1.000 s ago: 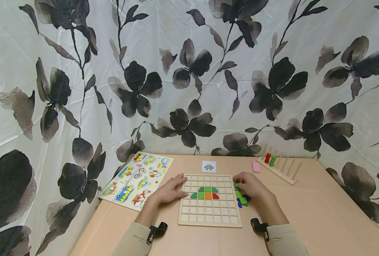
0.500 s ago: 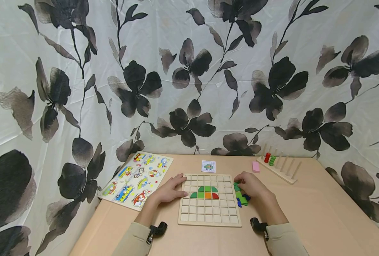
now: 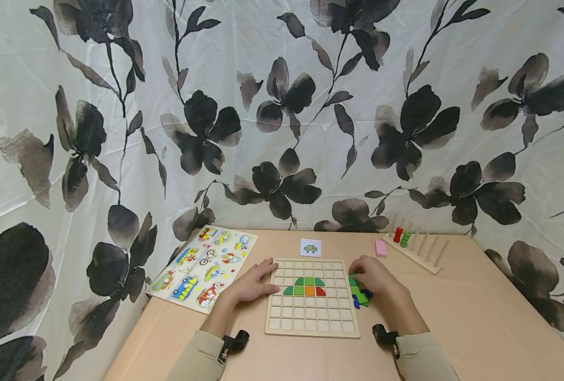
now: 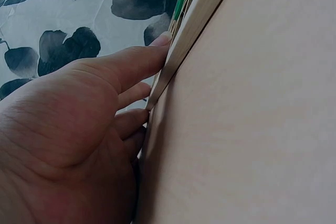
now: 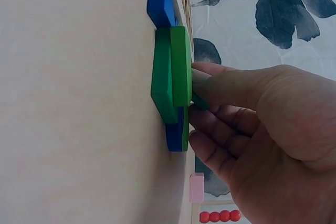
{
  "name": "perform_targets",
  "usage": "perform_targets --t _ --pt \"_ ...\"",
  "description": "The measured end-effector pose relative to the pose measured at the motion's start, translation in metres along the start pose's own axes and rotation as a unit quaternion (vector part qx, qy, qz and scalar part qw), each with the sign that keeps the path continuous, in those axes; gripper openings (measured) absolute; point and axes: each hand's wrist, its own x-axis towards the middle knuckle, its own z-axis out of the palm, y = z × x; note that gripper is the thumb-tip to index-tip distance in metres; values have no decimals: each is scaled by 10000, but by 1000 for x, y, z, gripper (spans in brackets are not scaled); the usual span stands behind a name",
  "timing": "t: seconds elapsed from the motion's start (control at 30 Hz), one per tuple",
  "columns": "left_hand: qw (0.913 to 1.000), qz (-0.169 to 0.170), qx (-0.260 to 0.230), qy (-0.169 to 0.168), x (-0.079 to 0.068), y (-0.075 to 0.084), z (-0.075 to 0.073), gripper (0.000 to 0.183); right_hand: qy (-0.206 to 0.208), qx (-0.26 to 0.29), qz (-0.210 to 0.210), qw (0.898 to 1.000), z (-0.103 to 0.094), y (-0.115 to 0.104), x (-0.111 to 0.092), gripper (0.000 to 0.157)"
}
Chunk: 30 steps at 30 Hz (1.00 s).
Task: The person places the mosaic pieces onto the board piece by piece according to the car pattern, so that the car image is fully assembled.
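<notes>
Right at the fingertips of the right hand (image 3: 376, 274), a dark green piece (image 5: 200, 101) is spotted; the grip is bent in close around it, but whether it is pinched cannot be told. Green and blue pieces (image 3: 363, 299) are heaped just beside the grid board (image 3: 312, 334), whose left edge is touched by the left hand (image 3: 252, 283), fingers extended.

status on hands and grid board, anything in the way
Left hand touching pale wooden grid board; right hand at loose green and blue blocks, grip unclear; board partly filled; nothing seen blocking it.
</notes>
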Motion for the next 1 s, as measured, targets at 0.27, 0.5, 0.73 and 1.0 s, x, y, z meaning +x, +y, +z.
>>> perform_targets --t 0.27,0.5,0.73,1.0 --pt "10000 5 -62 -20 -1 0 1 74 145 68 -93 9998 -2 -1 0 10" --pt "10000 0 -92 -1 -1 1 -1 74 260 223 -133 9993 -1 -9 1 18" --pt "10000 -36 -84 -17 -1 1 -1 74 260 490 -101 9984 0 -20 3 22" --pt "10000 13 -55 -35 0 1 -1 74 314 858 -165 9957 3 -30 5 18"
